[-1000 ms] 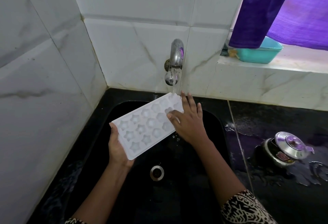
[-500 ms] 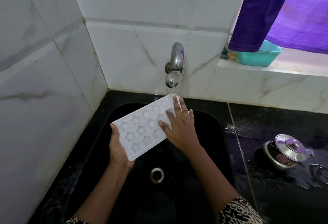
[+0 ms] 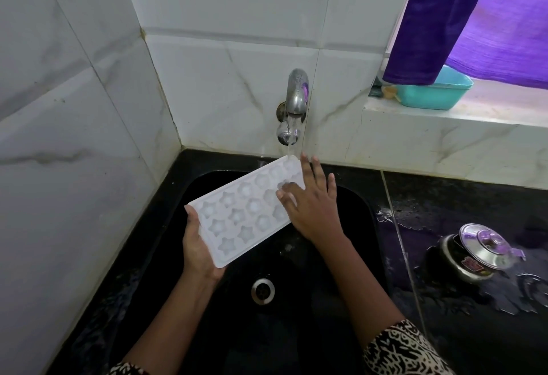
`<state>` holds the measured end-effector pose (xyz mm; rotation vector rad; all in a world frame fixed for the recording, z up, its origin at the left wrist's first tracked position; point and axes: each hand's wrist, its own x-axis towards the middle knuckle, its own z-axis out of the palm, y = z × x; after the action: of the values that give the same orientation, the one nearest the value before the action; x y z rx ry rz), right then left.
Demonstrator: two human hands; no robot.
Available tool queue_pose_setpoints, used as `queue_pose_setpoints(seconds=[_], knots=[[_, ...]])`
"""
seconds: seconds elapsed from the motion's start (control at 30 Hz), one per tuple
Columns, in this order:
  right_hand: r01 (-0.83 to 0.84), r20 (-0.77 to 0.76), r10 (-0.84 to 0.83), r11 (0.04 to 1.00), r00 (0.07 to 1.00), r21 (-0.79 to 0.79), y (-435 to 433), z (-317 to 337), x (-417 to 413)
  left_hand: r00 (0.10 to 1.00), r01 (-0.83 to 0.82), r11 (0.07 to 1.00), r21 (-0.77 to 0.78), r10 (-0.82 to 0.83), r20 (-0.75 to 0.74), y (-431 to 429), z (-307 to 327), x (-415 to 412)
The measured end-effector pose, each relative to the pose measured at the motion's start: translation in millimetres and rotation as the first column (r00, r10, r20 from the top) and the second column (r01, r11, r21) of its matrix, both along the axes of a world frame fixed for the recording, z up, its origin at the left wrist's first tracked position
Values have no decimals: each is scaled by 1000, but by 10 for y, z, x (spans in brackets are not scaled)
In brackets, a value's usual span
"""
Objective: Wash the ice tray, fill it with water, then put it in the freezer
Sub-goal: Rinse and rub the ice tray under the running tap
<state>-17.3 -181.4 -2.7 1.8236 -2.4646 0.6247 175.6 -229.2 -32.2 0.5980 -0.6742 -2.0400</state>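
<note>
Head view. 1 white ice tray [image 3: 243,211] held tilted over the black sink [image 3: 296,330], at 12 o'clock from the drain [image 3: 262,291], with its far corner under the stream from the tap [image 3: 296,95].

Left hand [image 3: 198,247] at the tray's 7 o'clock end: thumb laid along the rim, palm beneath, remaining fingers hidden under the tray. Right hand [image 3: 314,211] at the 2 o'clock end: fingers straight and spread, lying flat on the cavities, pinching nothing.

Probably light, thin plastic, fairly stiff yet liable to twist. Wet, so likely slippery. Once filled, likely heavier and quick to spill. Best taken by both short ends and kept level.

Counted:
- 1 tray, with 3 rows of star-shaped cavities. Full number unclear, some covered by the right hand.
- 2 hands
- 1 tap
- 1 drain
- 1 lidded pot [image 3: 477,253] on the wet counter, at 3 o'clock from the sink
- 1 teal tub [image 3: 436,92] on the ledge at 1 o'clock
- 1 purple curtain [image 3: 444,18]
</note>
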Motion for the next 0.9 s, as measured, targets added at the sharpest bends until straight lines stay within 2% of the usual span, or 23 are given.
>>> queue_pose_setpoints(seconds=[0.2,0.4,0.53,0.67,0.77,0.9], knots=[[-94,2,94,994,996,60,-17,-17,13,1000,-18,1000,14,18,-9,-24,19,22],[-41,-51,42,999,998,5,-26,17,41,1000,-1,1000,31,2,-6,20,16,-40],[-102,98,99,995,990,23,20,-38,18,1000,-21,1000,-5,21,5,-31,36,-12],[28,297,30,981,954,-190,184,-49,-127,998,-59,998,7,59,3,-49,-20,42],[66,290,-15,984,957,-165,297,-90,-181,996,-86,996,18,86,9,-44,-17,67],[-4,239,31,994,970,-113,372,-120,-109,997,-78,997,21,78,10,-35,23,48]])
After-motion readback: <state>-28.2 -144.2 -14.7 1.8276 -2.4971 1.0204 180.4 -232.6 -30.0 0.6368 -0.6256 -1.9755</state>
